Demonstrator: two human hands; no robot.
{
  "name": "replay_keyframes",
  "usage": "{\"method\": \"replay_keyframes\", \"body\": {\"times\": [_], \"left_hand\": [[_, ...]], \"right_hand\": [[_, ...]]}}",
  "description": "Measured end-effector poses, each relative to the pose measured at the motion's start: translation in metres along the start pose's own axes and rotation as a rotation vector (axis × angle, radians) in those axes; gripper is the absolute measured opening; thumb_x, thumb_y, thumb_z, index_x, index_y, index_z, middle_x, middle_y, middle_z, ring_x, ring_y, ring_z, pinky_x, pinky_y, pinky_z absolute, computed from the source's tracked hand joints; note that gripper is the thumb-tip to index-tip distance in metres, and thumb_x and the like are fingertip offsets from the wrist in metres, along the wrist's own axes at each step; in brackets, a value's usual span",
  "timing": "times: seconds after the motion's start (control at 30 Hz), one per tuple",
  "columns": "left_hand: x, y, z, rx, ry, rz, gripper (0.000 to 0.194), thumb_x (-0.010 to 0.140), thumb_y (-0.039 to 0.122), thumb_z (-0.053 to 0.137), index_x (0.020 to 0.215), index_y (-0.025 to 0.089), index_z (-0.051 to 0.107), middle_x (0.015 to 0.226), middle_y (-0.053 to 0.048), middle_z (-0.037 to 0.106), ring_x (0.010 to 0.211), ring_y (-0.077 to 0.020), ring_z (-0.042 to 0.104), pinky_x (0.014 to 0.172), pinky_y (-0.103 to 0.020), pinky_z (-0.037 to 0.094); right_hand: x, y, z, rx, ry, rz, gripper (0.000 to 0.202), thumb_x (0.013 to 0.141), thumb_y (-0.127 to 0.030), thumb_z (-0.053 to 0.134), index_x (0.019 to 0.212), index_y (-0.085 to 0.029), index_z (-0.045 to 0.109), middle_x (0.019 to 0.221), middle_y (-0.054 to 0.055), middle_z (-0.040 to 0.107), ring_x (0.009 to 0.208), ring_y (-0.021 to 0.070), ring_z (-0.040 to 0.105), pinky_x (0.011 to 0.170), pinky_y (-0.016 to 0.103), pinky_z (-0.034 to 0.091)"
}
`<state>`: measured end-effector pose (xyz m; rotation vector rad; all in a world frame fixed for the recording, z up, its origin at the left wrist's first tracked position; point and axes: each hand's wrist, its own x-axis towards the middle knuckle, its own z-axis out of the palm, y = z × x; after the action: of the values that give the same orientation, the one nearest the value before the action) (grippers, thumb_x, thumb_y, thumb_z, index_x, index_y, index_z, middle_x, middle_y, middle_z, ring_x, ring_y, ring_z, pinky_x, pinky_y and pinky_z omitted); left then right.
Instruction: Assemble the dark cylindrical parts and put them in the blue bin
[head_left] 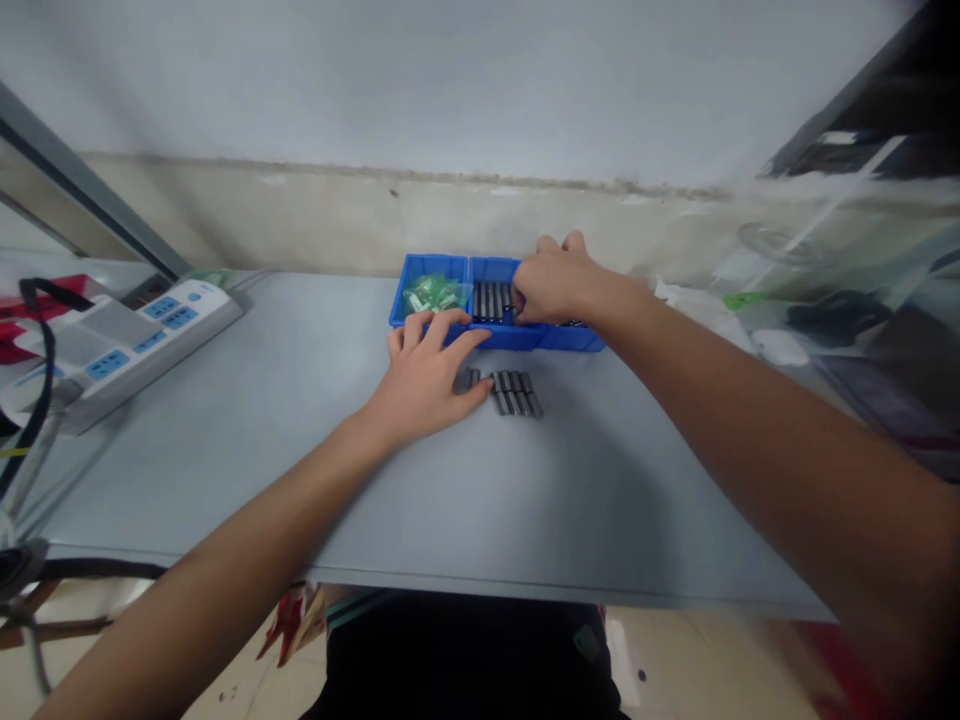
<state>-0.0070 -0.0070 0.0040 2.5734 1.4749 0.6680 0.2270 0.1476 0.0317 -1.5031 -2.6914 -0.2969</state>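
Note:
My right hand (559, 283) reaches into the middle blue bin (514, 338), fingers curled down beside a row of dark metal cylinders (489, 302). Whatever lies between its fingertips is hidden. My left hand (422, 385) is spread out at the front of the bins, its fingertips by the left blue bin (400, 300) and its thumb touching or very near a group of short metal cylinders (514, 393) on the table. Green-tinted clear plastic bags (435, 293) fill the left bin. The right blue bin (574, 339) is mostly covered by my right hand and forearm.
A white power strip (150, 340) with cables lies at the table's left. Behind the grey table (480, 500) rises a wall (315, 210). To the right are a clear round lid or container (780, 245), white plastic and dark items, partly blurred.

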Motion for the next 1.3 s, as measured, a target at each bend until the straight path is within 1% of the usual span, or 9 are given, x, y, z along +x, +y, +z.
{"method": "replay_keyframes", "body": {"times": [0.17, 0.37, 0.53, 0.8, 0.93, 1.0, 1.07, 1.17, 1.3], "left_hand": [[0.000, 0.001, -0.001, -0.004, 0.000, 0.005, 0.056, 0.099, 0.050, 0.073, 0.150, 0.027, 0.071, 0.166, -0.016, 0.057, 0.147, -0.0481, 0.041, 0.110, -0.067, 0.042], [0.000, 0.001, 0.001, 0.017, 0.009, -0.004, 0.054, 0.099, 0.049, 0.075, 0.149, 0.029, 0.072, 0.166, -0.015, 0.057, 0.147, -0.0478, 0.042, 0.109, -0.064, 0.043], [0.000, 0.000, 0.002, 0.015, 0.028, 0.001, 0.051, 0.098, 0.047, 0.076, 0.146, 0.029, 0.073, 0.165, -0.014, 0.057, 0.146, -0.0474, 0.043, 0.108, -0.063, 0.044], [0.000, -0.003, 0.006, 0.011, 0.072, 0.032, 0.049, 0.096, 0.045, 0.078, 0.143, 0.028, 0.075, 0.164, -0.016, 0.057, 0.145, -0.0477, 0.044, 0.108, -0.065, 0.046], [0.003, -0.004, -0.001, -0.018, 0.164, 0.107, 0.039, 0.098, 0.043, 0.075, 0.132, 0.023, 0.078, 0.146, -0.017, 0.068, 0.134, -0.0417, 0.056, 0.110, -0.058, 0.048], [0.004, -0.006, -0.008, -0.108, 0.068, 0.198, 0.033, 0.104, 0.039, 0.064, 0.126, 0.019, 0.078, 0.120, -0.013, 0.076, 0.110, -0.0299, 0.068, 0.098, -0.045, 0.053], [0.004, -0.007, -0.013, -0.136, -0.089, 0.210, 0.035, 0.105, 0.040, 0.060, 0.126, 0.019, 0.079, 0.105, -0.008, 0.076, 0.092, -0.0244, 0.069, 0.081, -0.037, 0.050], [0.004, -0.007, -0.016, -0.100, -0.264, 0.199, 0.038, 0.101, 0.043, 0.062, 0.126, 0.021, 0.080, 0.096, -0.005, 0.076, 0.084, -0.0228, 0.068, 0.075, -0.036, 0.045], [0.005, -0.008, -0.013, -0.097, -0.333, 0.162, 0.036, 0.097, 0.043, 0.065, 0.122, 0.023, 0.081, 0.094, -0.004, 0.077, 0.081, -0.0214, 0.066, 0.073, -0.035, 0.042]], "right_hand": [[0.006, -0.001, 0.010, 0.033, 0.007, 0.076, 0.061, 0.061, -0.027, 0.108, 0.045, -0.018, 0.050, 0.056, 0.005, 0.049, 0.121, 0.0467, 0.062, 0.113, 0.078, 0.030], [0.017, -0.004, 0.018, 0.003, -0.040, 0.078, 0.058, 0.072, -0.037, 0.103, 0.051, -0.020, 0.051, 0.068, 0.009, 0.062, 0.123, 0.0452, 0.061, 0.115, 0.081, 0.029], [0.026, 0.000, 0.032, 0.070, 0.093, 0.046, 0.063, 0.067, -0.018, 0.101, 0.048, -0.020, 0.041, 0.058, 0.004, 0.047, 0.113, 0.0431, 0.062, 0.115, 0.086, 0.022], [0.033, 0.017, 0.048, 0.262, 0.194, 0.037, 0.064, 0.064, -0.018, 0.102, 0.045, -0.021, 0.041, 0.053, 0.001, 0.035, 0.107, 0.0415, 0.062, 0.114, 0.087, 0.022], [0.029, 0.018, 0.023, 0.294, 0.130, 0.074, 0.064, 0.059, -0.028, 0.108, 0.046, -0.024, 0.045, 0.055, 0.003, 0.039, 0.114, 0.0442, 0.061, 0.110, 0.080, 0.034], [0.019, 0.007, -0.004, 0.181, 0.100, 0.043, 0.059, 0.057, -0.035, 0.110, 0.048, -0.026, 0.051, 0.054, 0.004, 0.042, 0.115, 0.0456, 0.060, 0.109, 0.079, 0.033], [0.005, -0.010, -0.033, 0.123, 0.052, 0.123, 0.040, 0.073, -0.038, 0.102, 0.059, -0.025, 0.066, 0.059, 0.006, 0.052, 0.121, 0.0446, 0.060, 0.110, 0.077, 0.031], [-0.023, -0.041, -0.066, 0.148, 0.088, 0.245, 0.023, 0.091, -0.039, 0.087, 0.080, -0.023, 0.076, 0.070, 0.008, 0.063, 0.124, 0.0412, 0.062, 0.110, 0.070, 0.032], [-0.060, -0.066, -0.066, 0.264, 0.268, 0.226, 0.015, 0.096, -0.036, 0.079, 0.087, -0.025, 0.076, 0.077, 0.008, 0.068, 0.109, 0.0366, 0.065, 0.107, 0.063, 0.038]]}}
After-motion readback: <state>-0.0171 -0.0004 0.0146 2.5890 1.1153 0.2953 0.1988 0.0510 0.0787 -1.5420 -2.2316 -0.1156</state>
